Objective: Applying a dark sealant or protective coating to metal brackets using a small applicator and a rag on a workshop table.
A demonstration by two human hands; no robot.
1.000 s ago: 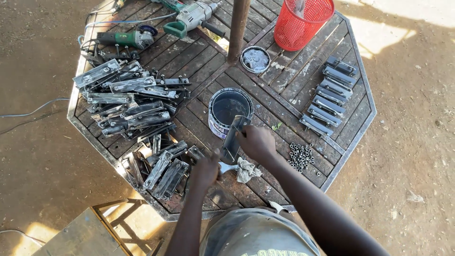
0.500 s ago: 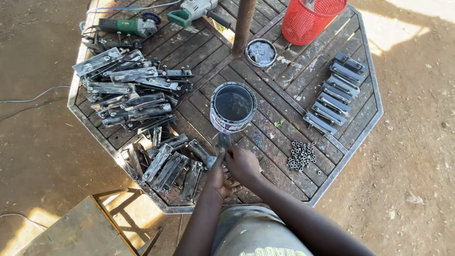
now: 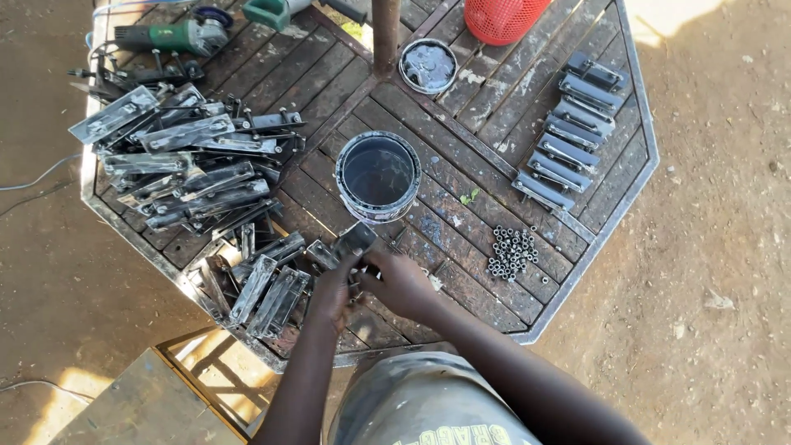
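Observation:
My left hand (image 3: 329, 294) and my right hand (image 3: 401, 284) meet over the near edge of an octagonal slatted wooden table (image 3: 461, 194). Together they hold a flat grey metal piece (image 3: 353, 241) that sticks up toward a dark open paint can (image 3: 378, 175) just beyond them. What lies under my palms is hidden. Close to my left hand is a small heap of similar metal brackets (image 3: 264, 284).
A big pile of metal brackets (image 3: 177, 161) fills the table's left. A row of painted dark pieces (image 3: 568, 140) lies at the right, with a cluster of small nuts (image 3: 512, 251) near it. Beyond stand a can lid (image 3: 428, 65), a red basket (image 3: 503, 16), a post (image 3: 385, 33) and green power tools (image 3: 169, 37).
The view has shifted closer to the table. My hands have drawn back from the can toward the near edge, with the metal piece lowered between them.

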